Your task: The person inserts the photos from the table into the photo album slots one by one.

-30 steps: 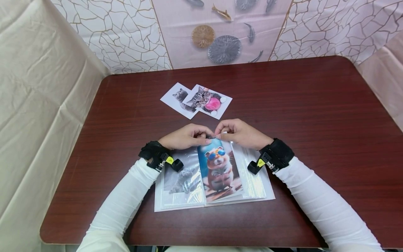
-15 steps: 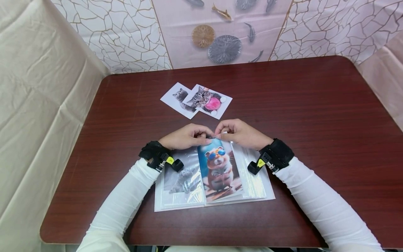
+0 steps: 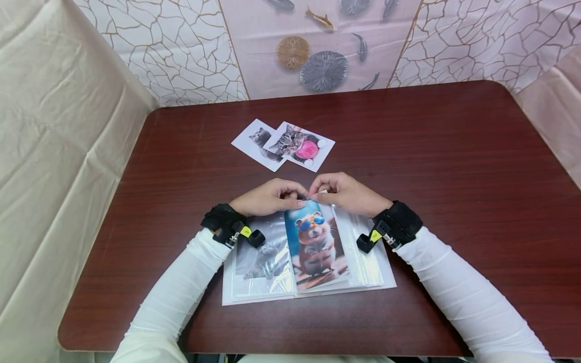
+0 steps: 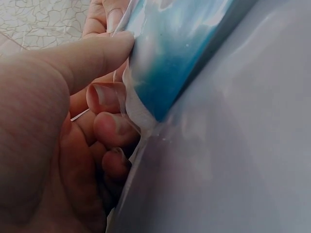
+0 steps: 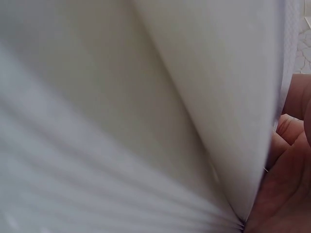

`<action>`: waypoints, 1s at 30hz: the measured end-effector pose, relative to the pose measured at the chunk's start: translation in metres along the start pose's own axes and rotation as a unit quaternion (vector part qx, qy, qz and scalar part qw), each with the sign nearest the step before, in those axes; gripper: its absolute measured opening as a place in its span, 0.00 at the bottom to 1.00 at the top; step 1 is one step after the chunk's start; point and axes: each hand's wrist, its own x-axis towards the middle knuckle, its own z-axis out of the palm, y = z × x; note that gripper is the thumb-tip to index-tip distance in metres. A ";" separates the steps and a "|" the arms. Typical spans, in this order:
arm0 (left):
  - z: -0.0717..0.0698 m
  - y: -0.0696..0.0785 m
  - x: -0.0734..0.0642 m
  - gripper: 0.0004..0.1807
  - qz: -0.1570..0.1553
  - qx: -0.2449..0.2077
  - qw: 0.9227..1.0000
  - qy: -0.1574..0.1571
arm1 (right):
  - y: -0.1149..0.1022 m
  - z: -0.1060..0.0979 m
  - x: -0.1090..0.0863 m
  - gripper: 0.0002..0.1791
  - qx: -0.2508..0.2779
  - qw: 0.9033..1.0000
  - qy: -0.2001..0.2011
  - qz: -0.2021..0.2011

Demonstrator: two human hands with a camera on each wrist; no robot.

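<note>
An open photo album [image 3: 369, 264] with clear plastic sleeves lies near the table's front edge. On its right-hand side is a photo [image 3: 315, 247] of a hamster in blue sunglasses against a blue background. My left hand [image 3: 268, 196] pinches the top left of that sleeve, thumb on the photo's face and fingers curled behind, as the left wrist view shows. My right hand [image 3: 349, 193] pinches the top edge beside it, its fingertips meeting the left ones. A grey cat photo [image 3: 268, 259] sits in the left page. White page backs [image 5: 228, 97] fill most of the right wrist view.
Two loose cat photos lie overlapping beyond the hands: a grey kitten print [image 3: 254, 143] beneath a tabby print [image 3: 301, 146] with a pink patch. The dark red table [image 3: 431, 151] meets a patterned cloth [image 3: 172, 55] at the back and a cream drape [image 3: 68, 166] at left.
Both hands keep their hold at the sleeve's top edge. The right wrist has shifted very slightly; the album and loose photos stay put.
</note>
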 end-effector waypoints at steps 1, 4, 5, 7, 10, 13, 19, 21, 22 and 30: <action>0.000 0.000 0.000 0.12 0.000 0.001 1.000 0.001 | 0.000 0.000 0.000 0.08 0.000 1.000 0.001 0.001; 0.001 0.000 0.000 0.11 0.002 0.004 1.000 0.005 | 0.000 0.001 0.000 0.08 0.001 1.000 0.001 0.005; 0.001 0.000 0.000 0.11 0.003 0.006 1.000 0.006 | 0.000 0.002 0.000 0.08 0.002 1.000 0.001 0.007; 0.001 0.000 0.000 0.10 0.005 0.007 1.000 0.007 | 0.000 0.003 0.000 0.08 0.004 1.000 0.000 0.009; 0.001 -0.001 0.000 0.09 0.012 0.009 1.000 0.008 | -0.001 0.003 0.001 0.08 0.004 1.000 -0.002 0.008; 0.001 0.000 0.000 0.09 0.016 0.010 1.000 0.008 | -0.001 0.004 0.001 0.08 0.000 1.000 0.001 0.007; 0.001 0.000 0.000 0.10 0.016 0.013 1.000 0.009 | -0.001 0.004 0.001 0.08 -0.001 1.000 0.000 0.007; 0.001 0.000 -0.001 0.09 0.017 0.014 1.000 0.010 | -0.001 0.003 0.001 0.08 0.000 1.000 -0.001 0.005; 0.001 0.000 0.000 0.09 0.018 0.014 1.000 0.010 | -0.001 0.004 0.001 0.08 0.000 1.000 -0.001 0.003; 0.000 -0.001 0.001 0.09 0.018 0.013 1.000 0.008 | -0.001 0.004 0.000 0.08 0.000 1.000 0.001 0.006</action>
